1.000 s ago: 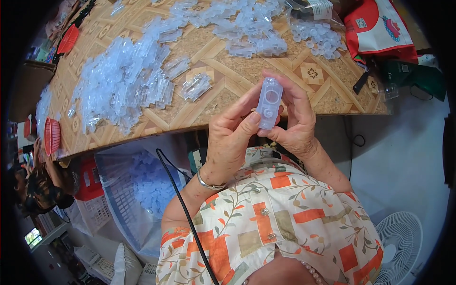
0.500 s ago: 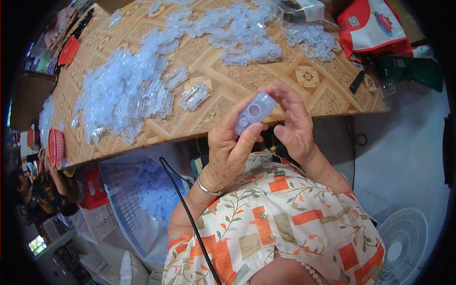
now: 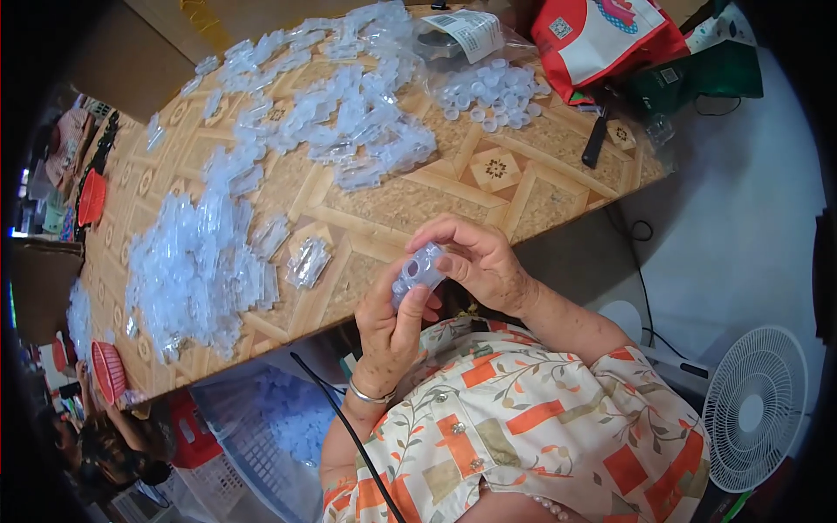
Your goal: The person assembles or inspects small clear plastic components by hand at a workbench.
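Note:
A small clear bluish plastic part with round holes (image 3: pixel 419 272) is held over the table's near edge, tilted. My left hand (image 3: pixel 382 324) grips its lower left end, thumb along the near side. My right hand (image 3: pixel 490 264) is closed about its upper right end, with the thumb pressed near the top and the fingers curled over the far side. Part of the plastic piece is hidden by the fingers. A few similar clear pieces (image 3: pixel 309 262) lie on the table just left of my hands, beside a large heap of clear plastic pieces (image 3: pixel 196 266).
On the patterned table (image 3: pixel 349 228), more clear pieces (image 3: pixel 349 122), small round caps (image 3: pixel 497 91), a black-handled tool (image 3: pixel 595 144) and a red-and-white bag (image 3: pixel 602 44) lie farther off. A basket (image 3: pixel 253 471) stands below left, a fan (image 3: pixel 751 411) at right. Another person (image 3: pixel 109 436) sits at far left.
My right hand has closed onto the plastic part; before, its fingers were more spread and its thumb was off it. The view has turned, shifting the table's things leftward.

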{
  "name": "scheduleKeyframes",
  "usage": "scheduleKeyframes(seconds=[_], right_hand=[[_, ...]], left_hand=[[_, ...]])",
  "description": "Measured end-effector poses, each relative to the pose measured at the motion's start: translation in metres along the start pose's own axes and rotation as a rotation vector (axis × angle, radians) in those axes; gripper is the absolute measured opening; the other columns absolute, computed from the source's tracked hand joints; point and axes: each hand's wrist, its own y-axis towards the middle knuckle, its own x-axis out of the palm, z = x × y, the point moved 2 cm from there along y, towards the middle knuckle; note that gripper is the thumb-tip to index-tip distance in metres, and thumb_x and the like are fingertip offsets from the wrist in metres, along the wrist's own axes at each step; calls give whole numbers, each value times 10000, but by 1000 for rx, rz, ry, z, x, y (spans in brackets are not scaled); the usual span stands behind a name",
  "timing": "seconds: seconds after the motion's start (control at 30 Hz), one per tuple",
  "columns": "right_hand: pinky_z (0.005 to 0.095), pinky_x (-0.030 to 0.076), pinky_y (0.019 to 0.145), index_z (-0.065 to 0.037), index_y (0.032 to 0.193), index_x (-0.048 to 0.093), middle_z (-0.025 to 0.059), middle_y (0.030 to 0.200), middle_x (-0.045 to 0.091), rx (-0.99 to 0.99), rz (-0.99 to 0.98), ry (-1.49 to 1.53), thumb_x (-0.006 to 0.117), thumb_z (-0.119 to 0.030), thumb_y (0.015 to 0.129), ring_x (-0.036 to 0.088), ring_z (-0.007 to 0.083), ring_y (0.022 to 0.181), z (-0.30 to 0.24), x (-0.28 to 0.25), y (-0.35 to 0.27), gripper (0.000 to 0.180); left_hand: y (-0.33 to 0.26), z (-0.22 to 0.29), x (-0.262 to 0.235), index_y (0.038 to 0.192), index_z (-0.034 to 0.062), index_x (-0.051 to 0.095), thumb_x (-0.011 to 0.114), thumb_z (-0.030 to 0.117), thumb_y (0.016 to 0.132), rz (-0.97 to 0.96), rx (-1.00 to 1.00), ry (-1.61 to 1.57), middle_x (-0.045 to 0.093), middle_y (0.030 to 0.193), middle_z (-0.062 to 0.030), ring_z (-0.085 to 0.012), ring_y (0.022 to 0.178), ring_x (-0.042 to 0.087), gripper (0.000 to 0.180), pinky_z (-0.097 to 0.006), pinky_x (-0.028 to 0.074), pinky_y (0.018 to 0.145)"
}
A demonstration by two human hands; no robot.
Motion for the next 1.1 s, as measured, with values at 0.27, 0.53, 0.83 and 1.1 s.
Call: scheduleKeyframes(seconds=[0.27, 0.53, 0.83, 1.1], right_hand=[[438, 513, 945, -33, 1227, 644, 143, 1170, 636, -259, 381, -1299, 725, -168, 902, 634, 329, 1091, -37, -91, 51, 360], [422, 524, 834, -68, 1100, 704, 120, 1073, 620, -139, 387, -1398, 727, -87, 871, 653, 324, 954, -23, -141, 51, 231], [412, 522, 846, -37, 1056, 704, 115, 1024, 630, -150, 284, -1287, 734, -115, 869, 651, 323, 948, -22, -113, 36, 204], [294, 536, 780, -24, 1079, 707, 79, 991, 678, 31, 217, -873, 687, -47, 908, 656, 179, 877, -33, -77, 26, 174]], left_hand=[[20, -7, -4, 1359, -78, 532, 516, 311, 1074, 41, -231, -485, 701, 1124, -248, -196, 798, 699, 482, -269, 570, 610], [22, -11, -6, 1368, -69, 526, 592, 256, 1035, 32, -214, -498, 684, 1215, -255, -203, 886, 716, 471, -285, 589, 658], [14, -3, -4, 1329, -21, 562, 632, 120, 1008, 32, -180, -132, 709, 1054, -102, -144, 816, 686, 357, -246, 531, 622], [9, 7, 6, 1216, -10, 637, 781, 51, 894, 82, 24, 122, 702, 1021, -59, -92, 920, 667, 358, -233, 550, 725]])
